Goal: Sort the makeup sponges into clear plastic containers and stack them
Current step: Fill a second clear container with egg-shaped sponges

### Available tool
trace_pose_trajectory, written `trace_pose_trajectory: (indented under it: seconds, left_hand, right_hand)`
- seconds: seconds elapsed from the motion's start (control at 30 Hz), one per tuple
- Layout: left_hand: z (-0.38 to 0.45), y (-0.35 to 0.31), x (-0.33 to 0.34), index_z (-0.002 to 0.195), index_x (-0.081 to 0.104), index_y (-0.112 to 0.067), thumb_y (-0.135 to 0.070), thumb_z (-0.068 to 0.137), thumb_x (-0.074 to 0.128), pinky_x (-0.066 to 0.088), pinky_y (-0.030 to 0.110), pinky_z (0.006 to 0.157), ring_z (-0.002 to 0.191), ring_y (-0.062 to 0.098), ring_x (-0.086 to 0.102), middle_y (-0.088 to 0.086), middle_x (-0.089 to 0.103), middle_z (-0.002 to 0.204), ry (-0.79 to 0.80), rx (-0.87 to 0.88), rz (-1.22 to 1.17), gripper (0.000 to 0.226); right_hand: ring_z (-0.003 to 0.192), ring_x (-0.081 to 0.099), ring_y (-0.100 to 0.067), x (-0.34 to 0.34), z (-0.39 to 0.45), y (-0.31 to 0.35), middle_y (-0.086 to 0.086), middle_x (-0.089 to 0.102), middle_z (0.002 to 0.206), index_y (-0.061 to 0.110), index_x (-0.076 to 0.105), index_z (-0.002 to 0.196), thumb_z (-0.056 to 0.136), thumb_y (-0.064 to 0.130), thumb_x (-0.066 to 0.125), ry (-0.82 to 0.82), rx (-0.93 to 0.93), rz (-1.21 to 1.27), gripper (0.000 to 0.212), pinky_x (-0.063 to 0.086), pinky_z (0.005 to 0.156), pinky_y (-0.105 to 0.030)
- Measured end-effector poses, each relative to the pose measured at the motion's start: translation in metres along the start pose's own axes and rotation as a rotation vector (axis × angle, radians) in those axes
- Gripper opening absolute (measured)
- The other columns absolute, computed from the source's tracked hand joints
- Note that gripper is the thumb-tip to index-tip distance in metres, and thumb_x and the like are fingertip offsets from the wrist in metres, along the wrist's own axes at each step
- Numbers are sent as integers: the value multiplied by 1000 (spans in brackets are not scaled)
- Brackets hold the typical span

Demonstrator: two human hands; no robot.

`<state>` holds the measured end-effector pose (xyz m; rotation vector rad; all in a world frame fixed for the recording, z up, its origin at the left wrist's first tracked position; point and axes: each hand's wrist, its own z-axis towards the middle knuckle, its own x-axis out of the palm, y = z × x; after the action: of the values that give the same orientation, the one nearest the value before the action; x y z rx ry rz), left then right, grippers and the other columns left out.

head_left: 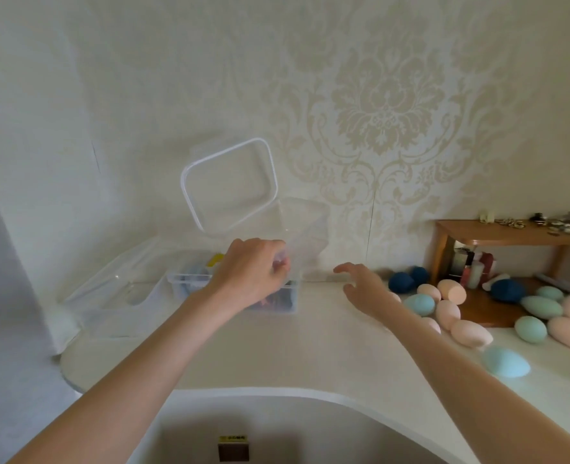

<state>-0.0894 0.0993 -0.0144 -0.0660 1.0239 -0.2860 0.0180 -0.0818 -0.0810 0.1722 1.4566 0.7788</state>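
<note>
One hand (pixel 253 272) pinches the clear container (pixel 297 229); other hand (pixel 365 289) spread, untouching

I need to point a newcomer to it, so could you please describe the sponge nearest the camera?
Start at the wooden shelf on the right and follow the sponges towards the counter front edge. The nearest sponge lies alone there, light blue, apart from the pink and green cluster.

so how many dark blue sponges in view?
3: two side by side left of the wooden shelf, one under it. More may be hidden.
</note>
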Motion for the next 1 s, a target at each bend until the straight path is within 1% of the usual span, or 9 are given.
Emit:
trace_pose_trajectory:
  seconds: [0.1,0.17,0.27,0.33,0.4,0.53,0.73,0.9,1.0]
  left_hand:
    - [3,-15,8,91,64,-14,-21,88,51,37,28,77,86,26,63,5,70,86,12,69,-13,15]
    - [5,-26,18,91,64,-14,-21,88,51,33,27,75,87,24,61,1,66,82,27,128,-17,15]
    - [7,-42,38,86,61,-15,-23,88,50,32,28,75,88,25,60,-4,60,76,66,200,-6,13]
    - [9,-49,52,85,59,-17,-24,87,49,34,32,81,92,25,59,0,68,86,100,237,9,12]
    - [10,-59,66,85,58,-20,-24,87,48,34,32,82,95,25,59,2,69,91,111,280,11,11]
    - [8,-72,90,78,55,-20,-24,87,47,27,28,74,91,29,61,7,69,87,190,359,15,12]
    - [7,-59,111,89,59,-13,-25,89,46,26,28,78,95,25,56,9,66,89,354,347,-18,17]
    - [10,-49,115,90,60,-13,-26,88,48,23,27,76,95,21,52,6,67,91,405,361,-28,18]
    - [14,-46,115,90,61,-14,-26,88,49,28,30,86,92,18,47,3,68,94,447,370,-28,17]
  right_hand:
    - [138,29,-27,-17,-7,-39,-6,30,150,31,30,142,94,34,44,118,77,-458,50,22,114,-44]
    - [134,31,-27,-17,-18,-57,-4,34,145,35,34,137,93,43,42,224,110,-590,46,19,113,-52]
    - [107,43,-20,-23,-41,-71,-1,48,121,28,47,119,93,38,39,66,11,-703,29,26,108,-46]
    - [112,43,-20,-28,-55,-84,-1,44,122,26,46,119,92,33,43,-80,-1,-620,28,29,107,-36]
    - [111,46,-19,-35,-67,-97,-2,37,128,26,41,124,90,27,50,-218,52,-384,36,37,97,-29]
    - [101,45,-19,-45,-66,-98,-9,36,129,19,40,122,89,16,56,-442,127,34,37,40,85,-28]
    - [102,38,-14,-49,-61,-98,-4,36,136,26,40,127,87,12,59,-324,162,151,46,35,85,-28]
    - [98,41,-16,-50,-64,-93,-7,40,132,24,44,126,87,15,59,-406,138,190,42,36,80,-28]
    - [98,43,-18,-53,-68,-93,-7,42,131,23,46,125,88,14,59,-424,108,181,40,37,81,-28]
